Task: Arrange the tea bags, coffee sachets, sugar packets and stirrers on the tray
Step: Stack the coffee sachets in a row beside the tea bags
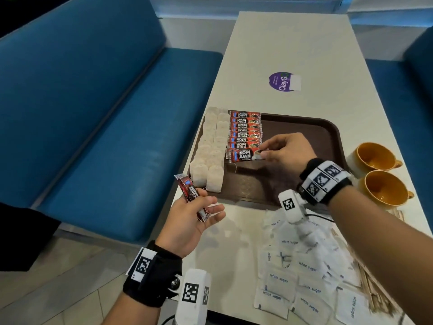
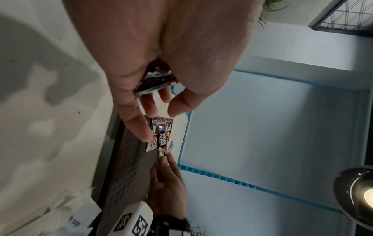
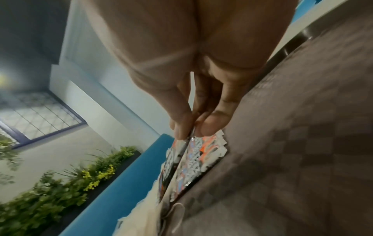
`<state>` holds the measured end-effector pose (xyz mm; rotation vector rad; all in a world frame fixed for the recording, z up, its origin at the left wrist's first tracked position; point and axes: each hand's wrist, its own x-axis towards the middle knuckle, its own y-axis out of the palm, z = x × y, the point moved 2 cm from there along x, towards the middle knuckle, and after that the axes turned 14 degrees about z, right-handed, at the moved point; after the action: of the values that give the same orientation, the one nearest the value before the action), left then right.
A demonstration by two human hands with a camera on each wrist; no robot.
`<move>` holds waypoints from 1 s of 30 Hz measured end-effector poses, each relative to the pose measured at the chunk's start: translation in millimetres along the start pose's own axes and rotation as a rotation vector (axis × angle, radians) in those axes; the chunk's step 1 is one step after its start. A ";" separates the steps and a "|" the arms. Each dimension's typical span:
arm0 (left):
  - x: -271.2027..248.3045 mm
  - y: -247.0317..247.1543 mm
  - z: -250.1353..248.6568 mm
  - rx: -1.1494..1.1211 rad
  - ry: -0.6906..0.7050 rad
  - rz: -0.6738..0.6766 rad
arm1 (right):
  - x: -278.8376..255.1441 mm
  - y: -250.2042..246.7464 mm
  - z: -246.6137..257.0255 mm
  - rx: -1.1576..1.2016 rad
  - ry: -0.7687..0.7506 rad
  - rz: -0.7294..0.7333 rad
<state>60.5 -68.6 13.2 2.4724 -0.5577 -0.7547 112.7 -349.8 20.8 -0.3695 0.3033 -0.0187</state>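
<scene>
a coffee sachet point(image 1: 241, 156) was pinched by its end in the right hand point(image 1: 284, 152), low over the tray point(image 1: 304, 127) at the sachet row's point(image 1: 244, 129) 6 o'clock end. it was best laid parallel, edges flush. spare sachets point(image 1: 191, 192) were gripped in the left hand point(image 1: 194, 219), at the tray's 8 o'clock.

The head view looks down from above onto the bench point(image 1: 304, 43) and tray point(image 1: 304, 127). Each wrist view looks close along its palm, tilted sideways. All three share the tray's sachet row point(image 1: 244, 130).
</scene>
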 end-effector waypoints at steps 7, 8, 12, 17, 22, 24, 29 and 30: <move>1.9 -6.5 0.4 0.013 0.002 -0.007 | 30.4 8.3 -9.7 -0.067 0.105 0.068; 2.4 -8.1 0.3 0.016 0.005 -0.009 | 31.5 8.8 -10.4 -0.090 0.114 0.066; 4.2 -12.9 0.2 0.025 0.008 -0.015 | 35.1 8.0 -13.5 -0.204 0.156 0.061; 7.2 -11.9 1.7 0.025 0.005 -0.009 | 38.8 9.1 -12.2 -0.282 0.181 0.021; 7.7 -11.7 2.6 0.027 0.004 0.006 | 41.4 8.9 -7.6 -0.303 0.225 0.023; 7.7 -12.2 3.1 0.027 0.004 0.003 | 40.7 9.3 -5.6 -0.321 0.236 0.028; 7.9 -13.2 3.5 0.035 0.003 0.002 | 40.1 14.1 -1.0 -0.363 0.266 0.047; 8.0 -13.3 3.5 0.035 0.003 0.004 | 39.8 15.3 -0.4 -0.369 0.278 0.057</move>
<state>67.7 -63.2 0.0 2.5032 -0.5785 -0.7454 150.0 -338.5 3.5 -0.7272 0.5949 0.0427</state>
